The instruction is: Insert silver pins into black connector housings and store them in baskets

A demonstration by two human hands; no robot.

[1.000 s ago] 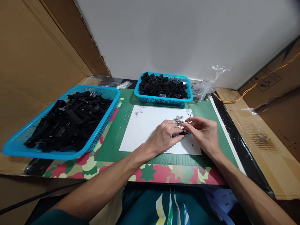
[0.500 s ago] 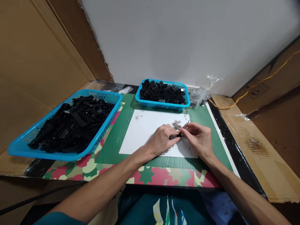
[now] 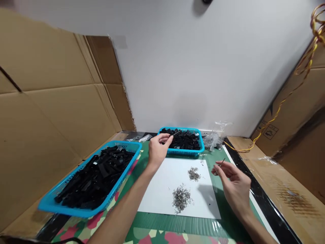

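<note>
My left hand (image 3: 157, 150) is raised at the near left edge of the far blue basket (image 3: 202, 144), its fingers pinched on a small dark plastic piece (image 3: 176, 134). Behind that piece lies a heap of similar black parts (image 3: 185, 140). My right hand (image 3: 235, 184) hovers over the right side of the green mat, closed around a thin metal tool (image 3: 223, 161); only its slim end shows. Between my hands, on a white sheet (image 3: 157, 189), are two piles of tiny silvery metal pieces, a larger near pile (image 3: 181, 199) and a smaller far pile (image 3: 194, 174).
A larger blue basket (image 3: 44, 206) full of long black plastic parts (image 3: 99, 176) stands at the left. Crumpled clear plastic bags (image 3: 213, 140) lie beside the far basket. Cardboard walls (image 3: 63, 112) flank the table, and a yellow twisted wire (image 3: 279, 110) runs down the right side.
My hands have parted: the left has moved forward to the far basket with the black piece, the right has drawn away to the right with the tool. The view has tilted upward.
</note>
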